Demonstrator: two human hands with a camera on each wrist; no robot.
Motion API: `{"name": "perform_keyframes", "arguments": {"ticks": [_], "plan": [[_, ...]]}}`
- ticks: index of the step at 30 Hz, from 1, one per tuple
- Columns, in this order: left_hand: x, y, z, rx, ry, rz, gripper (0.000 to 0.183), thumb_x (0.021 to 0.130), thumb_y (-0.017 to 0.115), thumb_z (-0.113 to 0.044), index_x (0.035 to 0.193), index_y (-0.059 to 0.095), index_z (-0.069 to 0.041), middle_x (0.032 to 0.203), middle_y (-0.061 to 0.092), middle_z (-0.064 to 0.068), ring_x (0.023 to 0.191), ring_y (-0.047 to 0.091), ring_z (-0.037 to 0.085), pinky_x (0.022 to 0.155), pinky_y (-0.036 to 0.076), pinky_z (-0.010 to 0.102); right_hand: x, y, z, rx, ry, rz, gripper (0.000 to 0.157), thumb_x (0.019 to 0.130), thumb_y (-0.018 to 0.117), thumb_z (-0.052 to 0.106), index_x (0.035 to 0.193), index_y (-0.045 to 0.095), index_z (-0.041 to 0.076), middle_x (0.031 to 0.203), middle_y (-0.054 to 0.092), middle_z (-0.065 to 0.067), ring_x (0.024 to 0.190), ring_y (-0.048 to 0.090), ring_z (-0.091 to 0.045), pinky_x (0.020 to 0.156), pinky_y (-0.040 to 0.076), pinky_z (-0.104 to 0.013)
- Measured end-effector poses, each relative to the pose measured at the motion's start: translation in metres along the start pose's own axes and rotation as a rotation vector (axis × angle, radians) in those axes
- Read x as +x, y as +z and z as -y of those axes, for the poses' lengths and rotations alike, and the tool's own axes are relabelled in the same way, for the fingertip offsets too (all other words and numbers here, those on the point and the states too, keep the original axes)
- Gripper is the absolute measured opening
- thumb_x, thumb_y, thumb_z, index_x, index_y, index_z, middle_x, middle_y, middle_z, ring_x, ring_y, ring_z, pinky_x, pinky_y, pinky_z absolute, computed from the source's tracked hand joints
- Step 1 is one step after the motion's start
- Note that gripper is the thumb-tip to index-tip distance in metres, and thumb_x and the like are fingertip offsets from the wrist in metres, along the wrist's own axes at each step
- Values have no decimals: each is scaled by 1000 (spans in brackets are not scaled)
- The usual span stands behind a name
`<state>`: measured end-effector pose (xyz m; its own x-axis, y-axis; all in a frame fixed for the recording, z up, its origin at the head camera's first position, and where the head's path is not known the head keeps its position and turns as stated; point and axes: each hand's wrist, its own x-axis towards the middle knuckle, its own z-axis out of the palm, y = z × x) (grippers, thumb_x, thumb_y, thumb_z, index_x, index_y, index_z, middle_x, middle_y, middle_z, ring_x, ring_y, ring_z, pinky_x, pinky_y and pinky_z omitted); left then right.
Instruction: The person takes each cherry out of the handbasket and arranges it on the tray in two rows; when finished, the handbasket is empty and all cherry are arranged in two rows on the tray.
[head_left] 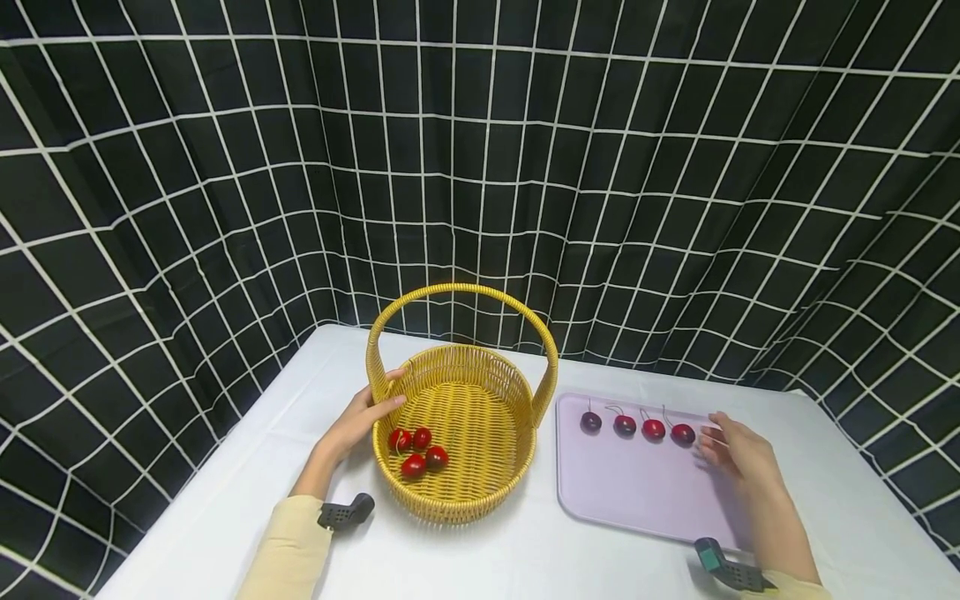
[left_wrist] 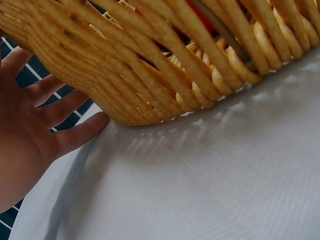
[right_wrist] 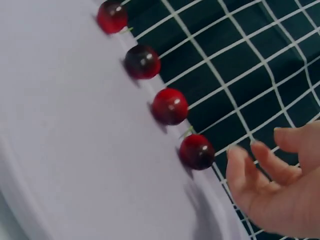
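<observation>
1. Gripping the yellow basket at its left side, the left hand has its thumb over the rim beside the foot of the handle and its fingers on the outside; the left wrist view shows those fingers spread and fairly straight along the woven wall.
2. The basket stands upright on the bench, which is covered with a white cloth, and its handle arches above it.
3. Four red cherries lie close together inside the basket, on the left part of its floor, toward the near side.
4. To the right of the basket, apart from it, a pale purple tray lies flat on the bench.
5. Four more cherries sit in a row near the tray's far edge, their thin stems pointing mostly away from the person; the leftmost one looks darkest.
6. The right hand is over the right side of the tray, its fingers loosely bent and apart, with nothing between them. It is just beside the rightmost cherry, and the right wrist view shows a gap between the two.
7. Behind the bench hangs a black curtain with a white grid.
</observation>
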<state>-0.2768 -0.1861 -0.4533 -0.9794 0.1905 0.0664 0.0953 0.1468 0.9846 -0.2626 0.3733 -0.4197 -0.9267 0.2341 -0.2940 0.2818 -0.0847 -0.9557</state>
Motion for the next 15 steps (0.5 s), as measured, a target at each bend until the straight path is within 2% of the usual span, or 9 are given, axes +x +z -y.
{"name": "perform_keyframes", "arguments": {"ticks": [3,5,7,15], "plan": [[-7,2,-15,7,-4,11,60,95,58,-25,148,34,-11,152,29,17,136,28,36,110,16,57,-5,-1,6,218,-25,116,33,96,54,35,120,59,13,82,66,5,80,66,-8,79,54,-25],[-12,3,-24,6,-8,17,59,95,58,-23,148,33,-8,152,28,18,136,28,37,109,16,56,-8,0,10,310,-49,181,17,94,58,33,97,66,19,85,68,2,81,67,-10,79,54,-26],[-15,4,-30,13,-7,19,59,96,57,-22,147,33,-7,151,28,19,136,28,37,109,17,57,-11,2,14,352,-85,237,18,94,57,32,89,70,21,88,69,1,82,67,-11,78,54,-26],[-14,4,-29,5,-12,19,58,96,57,-21,148,33,-9,151,29,18,136,29,37,109,18,57,-29,15,32,353,-143,333,17,94,57,34,101,66,20,96,67,0,89,66,-13,81,53,-28]]}}
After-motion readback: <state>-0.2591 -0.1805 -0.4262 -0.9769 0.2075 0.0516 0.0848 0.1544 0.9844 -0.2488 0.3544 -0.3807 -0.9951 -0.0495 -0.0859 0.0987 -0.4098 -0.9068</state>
